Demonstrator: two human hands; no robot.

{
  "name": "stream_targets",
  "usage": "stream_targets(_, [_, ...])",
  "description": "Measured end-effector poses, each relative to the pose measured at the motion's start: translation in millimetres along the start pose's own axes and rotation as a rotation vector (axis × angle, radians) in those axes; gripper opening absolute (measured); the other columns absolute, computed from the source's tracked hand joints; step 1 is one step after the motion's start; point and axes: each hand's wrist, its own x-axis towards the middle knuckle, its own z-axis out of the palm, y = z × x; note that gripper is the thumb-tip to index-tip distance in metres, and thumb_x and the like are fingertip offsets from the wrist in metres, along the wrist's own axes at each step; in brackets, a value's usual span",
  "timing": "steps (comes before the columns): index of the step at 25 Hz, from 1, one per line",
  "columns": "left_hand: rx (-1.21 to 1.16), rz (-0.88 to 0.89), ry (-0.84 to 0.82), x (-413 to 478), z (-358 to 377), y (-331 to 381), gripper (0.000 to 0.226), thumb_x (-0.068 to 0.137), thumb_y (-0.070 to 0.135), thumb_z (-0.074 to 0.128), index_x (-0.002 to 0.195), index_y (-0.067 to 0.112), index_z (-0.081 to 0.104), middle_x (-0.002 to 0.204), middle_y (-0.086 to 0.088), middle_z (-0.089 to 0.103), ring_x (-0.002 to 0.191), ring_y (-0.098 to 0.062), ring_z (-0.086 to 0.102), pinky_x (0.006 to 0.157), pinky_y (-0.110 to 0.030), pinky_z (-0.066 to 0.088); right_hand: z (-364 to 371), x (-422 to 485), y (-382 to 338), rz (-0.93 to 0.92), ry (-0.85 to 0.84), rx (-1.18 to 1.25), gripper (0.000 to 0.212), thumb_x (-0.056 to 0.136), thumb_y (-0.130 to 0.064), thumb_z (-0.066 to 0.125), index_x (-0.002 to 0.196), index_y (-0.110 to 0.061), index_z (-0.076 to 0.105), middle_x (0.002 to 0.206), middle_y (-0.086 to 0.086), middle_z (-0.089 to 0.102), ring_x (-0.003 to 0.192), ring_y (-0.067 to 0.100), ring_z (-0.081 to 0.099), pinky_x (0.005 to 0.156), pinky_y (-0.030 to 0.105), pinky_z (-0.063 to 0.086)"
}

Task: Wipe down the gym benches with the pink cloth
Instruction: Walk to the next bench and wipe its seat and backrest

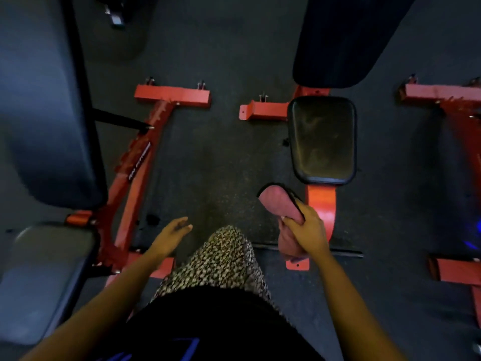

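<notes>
beside the bench point(321, 208), our right grip point(309, 227) clasps the pink cloth point(273, 204) bunched, likely ready to wipe its pad point(322, 139); our left grip point(171, 234) hangs loose, empty.

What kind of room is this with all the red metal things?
Most likely a gym: a padded black bench seat on a red steel frame, over dark speckled rubber flooring.
</notes>
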Motion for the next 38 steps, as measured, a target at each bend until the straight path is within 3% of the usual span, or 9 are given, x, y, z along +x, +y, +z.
stream_targets(6, [-0.066,0.270,0.011,42,-32,107,0.045,0.093,0.024,0.053,0.136,0.017,0.043,0.141,-0.005,0.044,0.128,-0.020,0.043,0.098,-0.028,0.034,-37,40,-45,-0.073,0.190,0.062,0.060,0.073,-0.031,0.065,0.130,-0.015,0.054,0.126,0.013,0.059,0.116,0.031,0.055,0.096,0.033,0.040])
stream_targets(10, [-0.125,0.482,-0.080,127,-18,272,0.047,0.093,0.024,0.052,0.138,0.020,0.040,0.141,-0.001,0.042,0.130,-0.016,0.040,0.098,-0.023,0.029,-78,138,-84,-0.072,0.449,0.116,0.060,0.072,-0.032,0.060,0.128,-0.012,0.055,0.127,0.015,0.057,0.116,0.033,0.054,0.095,0.034,0.040])
stream_targets(14, [-0.227,0.661,-0.215,212,14,453,0.054,0.093,0.025,0.052,0.143,0.022,0.031,0.149,-0.004,0.034,0.135,-0.014,0.034,0.102,-0.022,0.027,-121,258,-125,-0.014,0.757,0.295,0.048,0.081,-0.009,0.067,0.127,-0.012,0.055,0.126,0.013,0.057,0.115,0.029,0.054,0.093,0.031,0.040])
stream_targets(18, [-0.264,0.795,-0.343,265,56,550,0.066,0.087,0.044,0.052,0.145,0.036,0.021,0.154,0.006,0.019,0.139,-0.010,0.023,0.108,-0.027,0.023,-133,346,-153,0.008,1.013,0.472,0.058,0.075,-0.027,0.059,0.131,-0.014,0.050,0.130,0.008,0.053,0.115,0.016,0.049,0.094,0.029,0.037])
stream_targets(23, [-0.316,1.103,-0.507,307,121,587,0.080,0.080,0.062,0.054,0.144,0.037,0.014,0.146,0.016,0.025,0.137,-0.004,0.026,0.106,-0.023,0.026,-121,426,-138,-0.168,1.217,0.451,0.058,0.076,-0.028,0.056,0.133,-0.022,0.045,0.133,0.008,0.049,0.120,0.016,0.047,0.101,0.033,0.040])
stream_targets(26, [-0.446,1.234,-0.482,325,153,585,0.083,0.071,0.072,0.050,0.141,0.049,0.012,0.153,0.015,0.018,0.139,-0.005,0.023,0.115,-0.035,0.023,-123,468,-115,-0.400,1.336,0.294,0.060,0.078,-0.032,0.052,0.136,-0.033,0.035,0.138,0.012,0.041,0.126,0.013,0.038,0.107,0.029,0.032])
stream_targets(28, [-0.533,1.300,-0.456,338,166,584,0.084,0.070,0.070,0.049,0.143,0.044,0.015,0.153,0.015,0.018,0.139,-0.004,0.022,0.116,-0.034,0.020,-119,502,-103,-0.465,1.380,0.178,0.065,0.078,-0.036,0.052,0.139,-0.033,0.029,0.143,0.015,0.034,0.131,0.018,0.033,0.110,0.027,0.025])
stream_targets(33, [-0.611,1.415,-0.411,353,180,586,0.073,0.081,0.062,0.049,0.144,0.039,0.019,0.147,0.022,0.022,0.136,0.001,0.023,0.118,-0.036,0.018,-107,547,-95,-0.408,1.503,0.063,0.071,0.078,-0.053,0.046,0.139,-0.033,0.017,0.149,0.017,0.029,0.127,0.032,0.033,0.104,0.041,0.030])
stream_targets(38, [-0.564,1.369,-0.344,345,175,583,0.088,0.069,0.076,0.049,0.143,0.041,0.018,0.153,0.010,0.024,0.139,-0.009,0.026,0.117,-0.041,0.021,-99,539,-108,-0.340,1.537,0.112,0.065,0.075,-0.039,0.054,0.135,-0.035,0.029,0.142,0.015,0.041,0.117,0.040,0.047,0.088,0.053,0.044])
